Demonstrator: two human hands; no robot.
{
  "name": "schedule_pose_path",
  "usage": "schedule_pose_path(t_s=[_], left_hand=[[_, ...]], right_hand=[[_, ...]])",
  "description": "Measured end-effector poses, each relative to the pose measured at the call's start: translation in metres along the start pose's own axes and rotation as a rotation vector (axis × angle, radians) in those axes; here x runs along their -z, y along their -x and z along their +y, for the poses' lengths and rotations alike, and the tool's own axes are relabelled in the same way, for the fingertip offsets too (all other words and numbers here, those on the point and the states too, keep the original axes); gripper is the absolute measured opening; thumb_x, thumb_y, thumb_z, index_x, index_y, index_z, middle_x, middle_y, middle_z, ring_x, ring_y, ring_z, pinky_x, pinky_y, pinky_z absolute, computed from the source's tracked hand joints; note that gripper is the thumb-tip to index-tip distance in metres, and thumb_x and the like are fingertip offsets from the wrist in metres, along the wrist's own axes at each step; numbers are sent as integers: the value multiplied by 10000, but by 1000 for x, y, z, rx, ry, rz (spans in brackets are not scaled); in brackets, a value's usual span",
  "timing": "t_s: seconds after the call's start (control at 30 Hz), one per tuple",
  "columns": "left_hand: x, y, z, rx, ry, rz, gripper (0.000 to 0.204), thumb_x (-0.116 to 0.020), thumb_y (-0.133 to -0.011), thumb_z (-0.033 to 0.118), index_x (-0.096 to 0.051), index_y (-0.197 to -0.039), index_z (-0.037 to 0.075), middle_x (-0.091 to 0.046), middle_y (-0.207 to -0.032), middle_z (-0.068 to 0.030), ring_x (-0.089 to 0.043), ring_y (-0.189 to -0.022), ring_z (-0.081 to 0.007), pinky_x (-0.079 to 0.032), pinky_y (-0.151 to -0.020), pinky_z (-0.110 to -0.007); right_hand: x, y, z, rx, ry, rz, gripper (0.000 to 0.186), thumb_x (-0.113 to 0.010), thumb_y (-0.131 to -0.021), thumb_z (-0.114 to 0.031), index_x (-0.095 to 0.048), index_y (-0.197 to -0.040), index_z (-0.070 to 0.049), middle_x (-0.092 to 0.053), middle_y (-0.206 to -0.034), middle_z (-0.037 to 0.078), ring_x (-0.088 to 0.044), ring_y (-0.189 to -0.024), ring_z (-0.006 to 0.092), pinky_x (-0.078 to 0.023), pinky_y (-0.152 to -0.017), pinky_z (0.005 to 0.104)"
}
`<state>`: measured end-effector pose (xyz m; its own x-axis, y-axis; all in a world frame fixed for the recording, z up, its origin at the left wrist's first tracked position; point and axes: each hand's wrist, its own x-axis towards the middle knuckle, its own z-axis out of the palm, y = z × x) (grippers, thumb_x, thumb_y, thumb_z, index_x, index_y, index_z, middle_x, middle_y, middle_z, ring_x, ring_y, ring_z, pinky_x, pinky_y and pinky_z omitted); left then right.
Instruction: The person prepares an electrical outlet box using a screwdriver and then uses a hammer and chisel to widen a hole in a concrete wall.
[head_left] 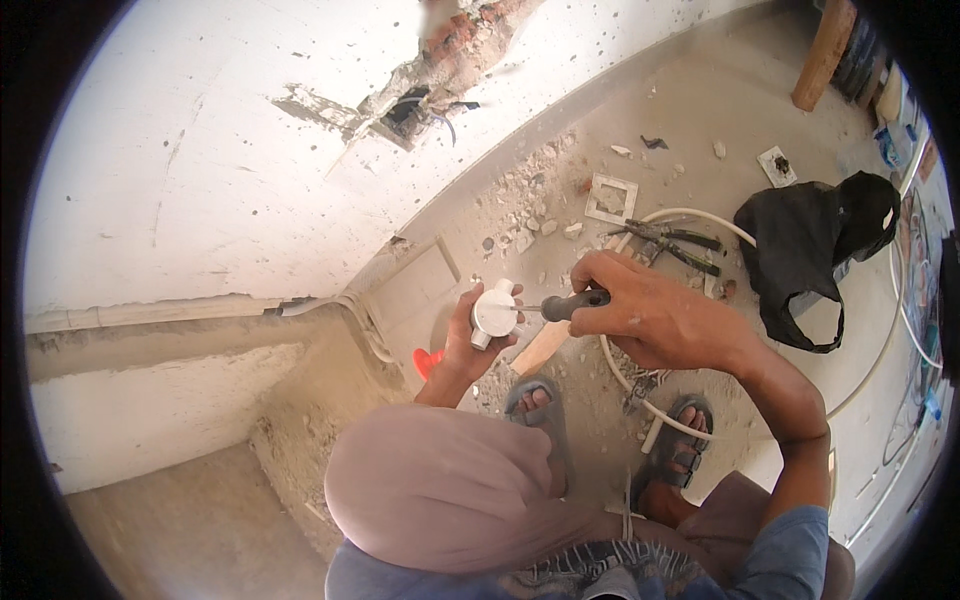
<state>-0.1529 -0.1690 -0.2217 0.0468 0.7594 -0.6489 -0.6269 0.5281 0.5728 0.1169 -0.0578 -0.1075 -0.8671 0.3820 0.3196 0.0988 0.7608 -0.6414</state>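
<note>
In my left hand is a round white plastic junction box with short pipe stubs at its top and bottom. The fingers wrap round its sides. A screwdriver with a dark handle is gripped in my right hand, its thin shaft pointing left. The screwdriver's tip meets the face of the box near its middle; whether it sits in a screw is too small to tell. Both hands are held above the rubble-strewn floor, in front of my knees.
Pliers lie beside a white square frame. A black bag rests at the right, near a cream flexible conduit. Broken plaster lines the wall, which has a hole with wires. Something red lies by my left forearm.
</note>
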Motion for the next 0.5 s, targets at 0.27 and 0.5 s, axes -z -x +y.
schedule_pose_path(t_s=[0.27,0.5], left_hand=[[-3,0,-2,25,3,5,593,-425,-981,500,-560,-1269,-1,-665,-1046,-76,-659,-856,-175,-554,-606,-291],[-7,-2,-4,35,-29,-28,582,-423,-970,522,-584,-1253,40,-664,-1032,-31,-649,-885,-151,-537,-648,-293]], right_hand=[[11,-10,-7,-345,34,-230,218,-599,-927,-170,-551,-1082,-25,-549,-1037,192,-591,-991,382,-479,-823,467],[11,-6,-1,-502,-7,-168,208,-629,-886,-112,-579,-1067,-25,-510,-1096,188,-565,-1040,368,-469,-858,449]])
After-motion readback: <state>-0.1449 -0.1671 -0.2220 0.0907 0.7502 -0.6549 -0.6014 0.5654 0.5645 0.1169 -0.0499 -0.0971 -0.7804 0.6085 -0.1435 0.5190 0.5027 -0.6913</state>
